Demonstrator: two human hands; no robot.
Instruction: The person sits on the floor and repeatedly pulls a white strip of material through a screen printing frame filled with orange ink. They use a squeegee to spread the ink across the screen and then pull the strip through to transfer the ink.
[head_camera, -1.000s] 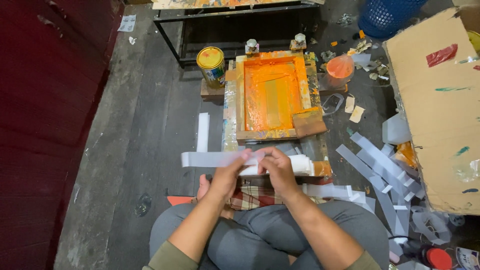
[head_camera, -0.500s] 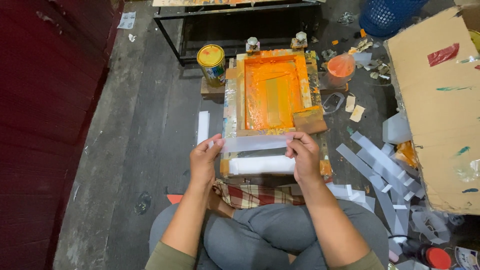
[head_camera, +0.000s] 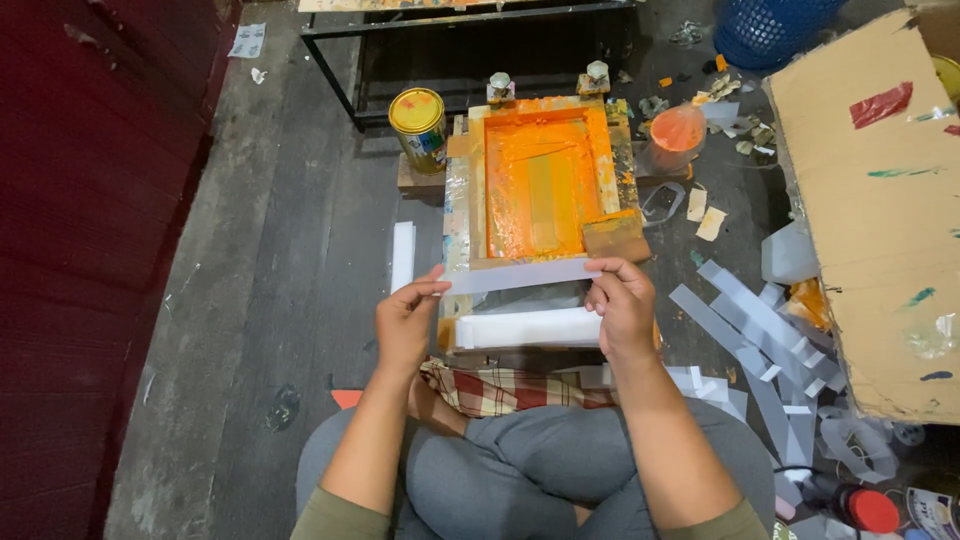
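A large sheet of brown cardboard (head_camera: 880, 200) lies far to the right of the held strip, with paint marks on it. Just beyond the grip, touching the far edge of the strip as seen from above, stands the wooden screen frame (head_camera: 540, 180), covered with orange ink. To the right of the grip, many pale plastic strips (head_camera: 760, 340) lie scattered on the floor. Just under the held strip, nearer to the person, a white stack of strips (head_camera: 525, 328) rests on the board. Behind the left side of the grip stands a yellow paint can (head_camera: 418, 125), and a small white block (head_camera: 402, 255) lies just beside the left hand, on its far side.

The pale strip (head_camera: 520, 276) is held flat and stretched between both hands, above the near end of the frame. The left hand (head_camera: 405, 325) pinches its left end with thumb and fingers closed on it. The right hand (head_camera: 622, 305) clamps the right end in the same way.
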